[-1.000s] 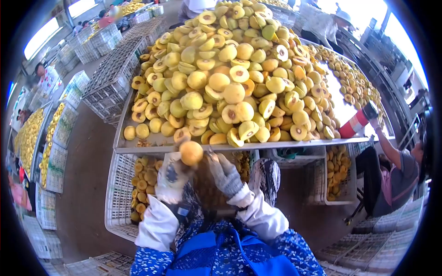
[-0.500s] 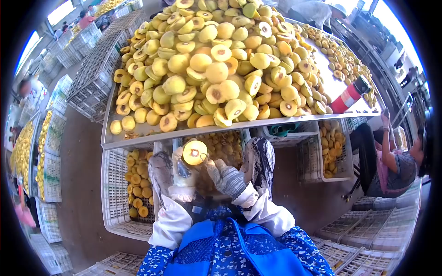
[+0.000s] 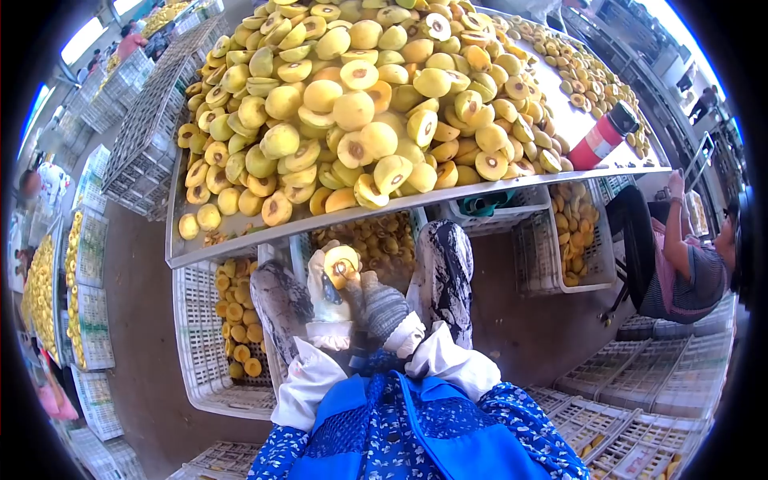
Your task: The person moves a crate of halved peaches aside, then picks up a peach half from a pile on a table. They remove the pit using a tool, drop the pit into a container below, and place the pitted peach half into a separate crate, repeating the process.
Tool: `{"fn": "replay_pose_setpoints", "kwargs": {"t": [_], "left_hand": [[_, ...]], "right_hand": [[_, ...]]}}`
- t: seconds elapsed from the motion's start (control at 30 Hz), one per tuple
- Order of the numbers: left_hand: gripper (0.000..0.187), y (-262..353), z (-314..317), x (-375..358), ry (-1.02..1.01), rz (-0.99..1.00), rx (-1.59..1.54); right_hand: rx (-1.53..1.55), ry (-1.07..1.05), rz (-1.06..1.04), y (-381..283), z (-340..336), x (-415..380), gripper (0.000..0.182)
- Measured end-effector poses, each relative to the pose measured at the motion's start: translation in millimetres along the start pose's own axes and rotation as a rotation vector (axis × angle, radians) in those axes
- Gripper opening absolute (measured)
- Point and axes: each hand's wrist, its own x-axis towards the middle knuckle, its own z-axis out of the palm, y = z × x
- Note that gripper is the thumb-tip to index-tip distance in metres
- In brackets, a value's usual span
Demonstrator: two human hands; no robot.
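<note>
Below the surface's (image 3: 240, 240) near edge, both gloved hands, left (image 3: 326, 292) and right (image 3: 382, 308), grip a halved yellow fruit (image 3: 342, 266), its cut face and dark pit hollow up.

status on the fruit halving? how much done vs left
Done: a big heap of halved fruit fills the metal tray, most showing pit hollows. In hand: the left hand holds a fruit half cut side up while the right hand works at its centre; any tool is too small to tell. Left: whole fruit sits in the white crate beside the knees, so more remains.
</note>
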Motion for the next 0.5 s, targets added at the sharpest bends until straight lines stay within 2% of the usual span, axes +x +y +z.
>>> {"fn": "replay_pose_setpoints", "kwargs": {"t": [0.07,0.17,0.27,0.37,0.43,0.5], "left_hand": [[0.035,4,5,1,0.015,-0.333,-0.590],[0.032,18,20,-7,0.128,-0.307,-0.571],[0.035,-10,3,8,0.051,-0.440,-0.603],[0.037,-7,7,-2,0.070,-0.294,-0.416],[0.037,-32,-3,-3,0.023,0.078,0.098],[0.036,-49,-10,0,0.006,0.323,0.400]], "right_hand": [[0.068,0.040,0.026,-5,-5,-4,0.035],[0.072,0.051,-0.032,-3,-8,-5,0.039],[0.092,0.026,-0.009,-2,-7,-4,0.038],[0.079,-0.014,0.000,2,-3,-4,0.040],[0.115,0.036,-0.124,12,9,-3,0.041],[0.135,0.039,-0.196,19,15,0,0.043]]}}
